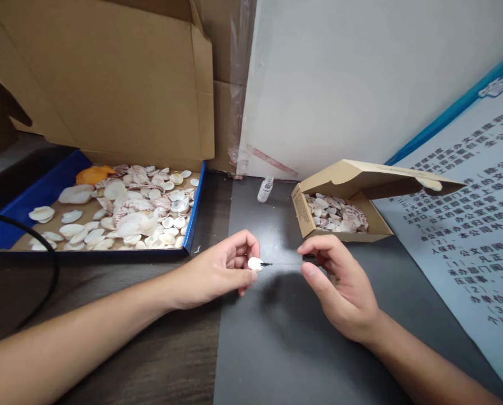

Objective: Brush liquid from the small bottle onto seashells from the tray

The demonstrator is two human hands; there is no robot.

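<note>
Between the thumb and fingers of my left hand [220,273] is a small white seashell [254,263]. My right hand [342,289] pinches the black cap of a brush applicator [310,259]. Its thin, clear stem runs left, and its dark bristle tip [266,264] meets the shell's right edge. Behind both hands a small clear bottle [265,190] with a white printed label stands uncapped on the dark grey mat [260,360].
On the left is a blue-edged cardboard box [196,208] of loose shells, one orange, with its lid raised. An open brown carton [302,212] at right holds more shells. A black cable [54,270] curves at far left. A printed poster [466,253] lines the right side.
</note>
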